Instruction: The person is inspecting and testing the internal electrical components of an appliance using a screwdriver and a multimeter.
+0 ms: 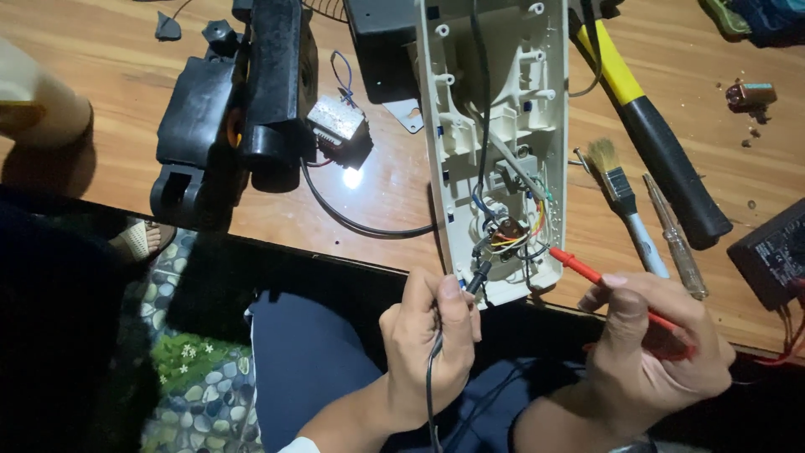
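Cream plastic housing [503,126], opened, lies lengthwise on the wooden tabletop [109,50], inner side up; its near end reaches the tabletop's front edge. Coloured wires [513,235] bunch around a small component at that near end.

Left hand [428,344]: fingers closed around a black test probe [476,277], tip set into the wiring at the housing's near left corner. The probe's black lead hangs down past the wrist.

Right hand [654,344]: fingers closed around a red test probe [587,270], tip pointed at the housing's near right corner, at or just beside the wire bunch; contact cannot be told.

Right of the housing, on the tabletop: a small paintbrush [620,189] with pale bristles, a clear-handled screwdriver [675,239] just beside it, and a hammer [654,134] with a yellow and black handle lying diagonally. A black meter [771,252] sits at the far right edge, partly out of view.

Left of the housing: a black motor assembly [235,109], with a small metal-topped block [337,122] just beside it and a black cable [352,220] curving toward the housing.
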